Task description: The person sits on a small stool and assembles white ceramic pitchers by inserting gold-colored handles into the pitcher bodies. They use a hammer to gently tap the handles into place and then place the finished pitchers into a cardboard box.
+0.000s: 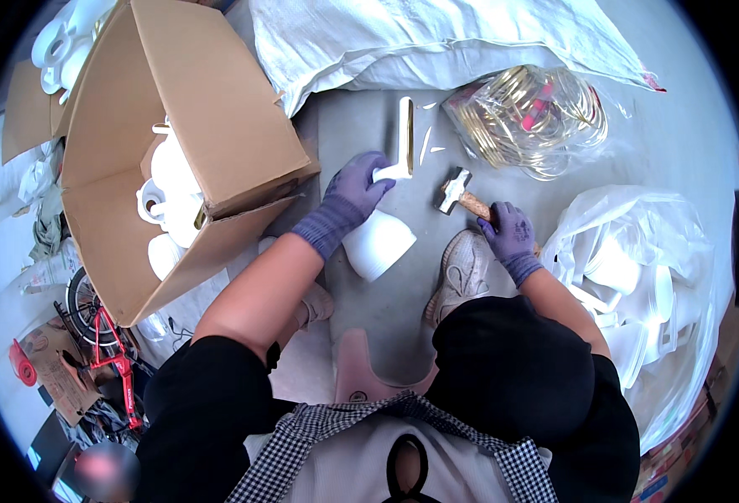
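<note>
Purple-gloved left fingers [375,161] grasp a white plastic piece [401,168]; right fingers [504,211] wrap around a wooden-handled hammer [468,200]

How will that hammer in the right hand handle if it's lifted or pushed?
The hammer will probably feel front-heavy, since its blocky head looks like metal on a wooden handle. It should stay stiff, the handle looking straight and thick. Pushed, it probably won't roll far, because the head juts out on both sides.

grey floor [348,134]: white sack [445,42] far, bagged gold hoops [503,126] far right. cardboard box [218,101] left, clear plastic bag [684,230] right.
</note>
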### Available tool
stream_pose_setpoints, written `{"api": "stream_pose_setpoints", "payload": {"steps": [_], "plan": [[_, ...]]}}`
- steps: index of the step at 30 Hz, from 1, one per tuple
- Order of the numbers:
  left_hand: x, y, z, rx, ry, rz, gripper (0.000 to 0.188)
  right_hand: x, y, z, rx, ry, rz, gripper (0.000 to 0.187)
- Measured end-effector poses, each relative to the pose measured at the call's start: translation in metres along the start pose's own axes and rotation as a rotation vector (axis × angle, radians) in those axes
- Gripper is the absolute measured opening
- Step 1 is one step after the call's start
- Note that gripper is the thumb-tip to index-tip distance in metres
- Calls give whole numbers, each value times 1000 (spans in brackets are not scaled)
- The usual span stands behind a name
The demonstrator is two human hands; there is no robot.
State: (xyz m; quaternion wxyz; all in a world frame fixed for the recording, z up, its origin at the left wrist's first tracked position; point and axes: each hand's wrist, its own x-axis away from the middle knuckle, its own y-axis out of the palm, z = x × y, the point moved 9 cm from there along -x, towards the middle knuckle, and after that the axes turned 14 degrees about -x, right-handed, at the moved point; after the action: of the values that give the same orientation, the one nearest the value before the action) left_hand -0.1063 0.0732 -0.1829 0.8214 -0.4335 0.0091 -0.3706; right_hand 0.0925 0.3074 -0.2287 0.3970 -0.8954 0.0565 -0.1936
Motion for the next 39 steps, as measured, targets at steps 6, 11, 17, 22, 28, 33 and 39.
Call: {"api": "stream_pose_setpoints", "payload": {"steps": [6,11,17,22,28,33,39], "plan": [[42,-48,77,-56,199,-50,36,-28,-39,-97,-777,-36,-51,38],[55,-53,117,-232,317,-54,40,-33,-33,-161,-985,169,-493,32],[58,-38,135,-265,223,-63,42,-22,-70,-191,-723,-477,-37,27],[62,-44,141,-319,194,71,39,-35,-59,-166,-851,-69,-179,24],[75,-54,149,-218,247,44,38,-15,-33,-131,-1230,197,-274,34],[81,-34,143,-185,170,-140,40,-27,-61,-175,-965,93,-325,34],[81,-19,147,-149,42,-114,38,-37,-62,-168,-837,-18,-96,36]]}}
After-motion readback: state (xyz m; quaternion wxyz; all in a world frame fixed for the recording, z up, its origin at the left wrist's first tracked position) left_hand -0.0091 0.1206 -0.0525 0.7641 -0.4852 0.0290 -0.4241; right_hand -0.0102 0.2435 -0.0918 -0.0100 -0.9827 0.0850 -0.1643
